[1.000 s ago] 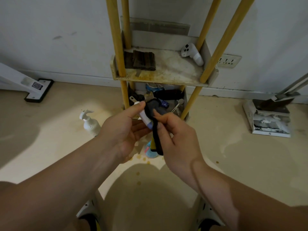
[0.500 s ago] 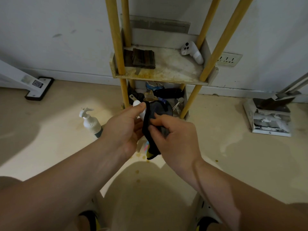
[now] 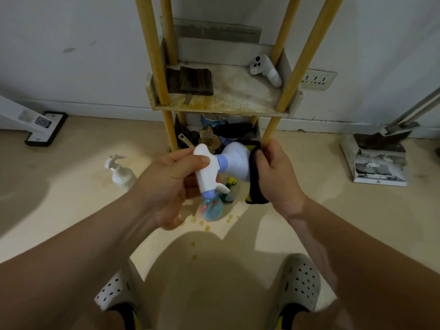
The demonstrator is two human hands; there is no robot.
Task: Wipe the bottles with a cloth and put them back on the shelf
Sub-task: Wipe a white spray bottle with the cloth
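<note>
A white spray bottle (image 3: 234,163) with a lilac collar lies on its side in mid-air in front of the shelf. My left hand (image 3: 171,184) grips its white trigger head (image 3: 206,170). My right hand (image 3: 277,173) holds a black cloth (image 3: 254,184) with a yellow edge wrapped round the bottle's body. A white pump bottle (image 3: 121,171) stands on the floor to the left. Below my hands a bluish bottle (image 3: 212,208) and a dark one (image 3: 229,189) stand on the floor. The yellow-posted shelf unit (image 3: 223,104) stands against the wall.
On the stained shelf tray lie a folded dark cloth (image 3: 194,81) and a white controller (image 3: 266,70). The bottom tier holds clutter (image 3: 214,134). A white mop head (image 3: 38,126) lies left, a dustpan on a box (image 3: 378,156) right. My shoes (image 3: 297,284) are at the bottom.
The bottle has turned onto its side and its body is now exposed. My right hand has slid the cloth to the right along the bottle. My left hand has shifted onto the trigger head.
</note>
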